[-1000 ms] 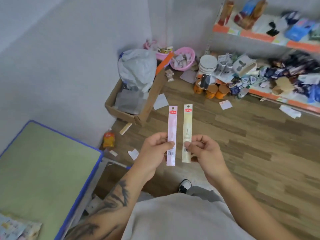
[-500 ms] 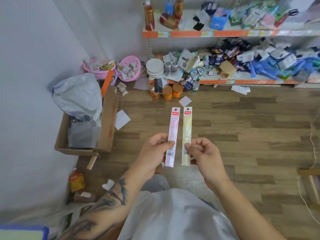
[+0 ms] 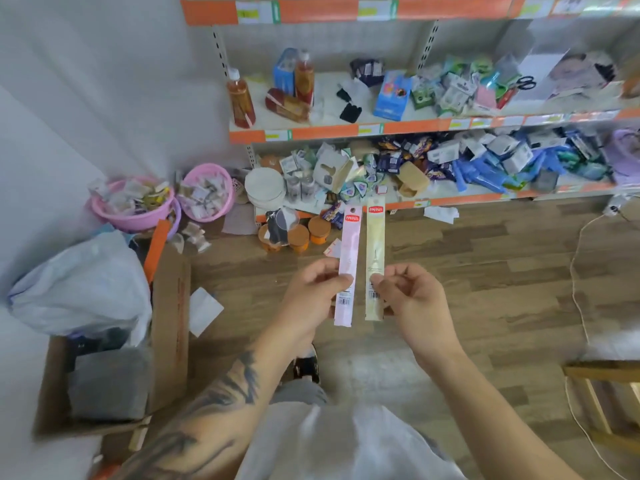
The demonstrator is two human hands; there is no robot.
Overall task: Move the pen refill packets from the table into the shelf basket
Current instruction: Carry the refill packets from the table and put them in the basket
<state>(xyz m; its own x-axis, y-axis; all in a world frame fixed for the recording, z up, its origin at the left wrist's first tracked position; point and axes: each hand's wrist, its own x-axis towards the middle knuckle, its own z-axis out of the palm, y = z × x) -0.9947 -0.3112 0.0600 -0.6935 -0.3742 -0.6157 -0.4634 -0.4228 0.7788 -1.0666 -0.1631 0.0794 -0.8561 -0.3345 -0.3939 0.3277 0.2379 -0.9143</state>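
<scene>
Refill packets, pink (image 3: 347, 268) and cream (image 3: 375, 258), each pinched upright; paper-filled pink baskets (image 3: 138, 216) nearby.

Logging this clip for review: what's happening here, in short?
A person stands facing a cluttered store shelf, holding two pen refill packets upright side by side. The left hand pinches the pink packet; the right hand pinches the cream packet. Neither is in a basket yet. Two pink baskets sit on the floor by the shelf.

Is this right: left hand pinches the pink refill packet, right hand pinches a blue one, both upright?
Not quite. The head view shows the right hand pinching a pale yellow packet, not blue. The left hand does pinch the pink packet; both are upright.
</scene>
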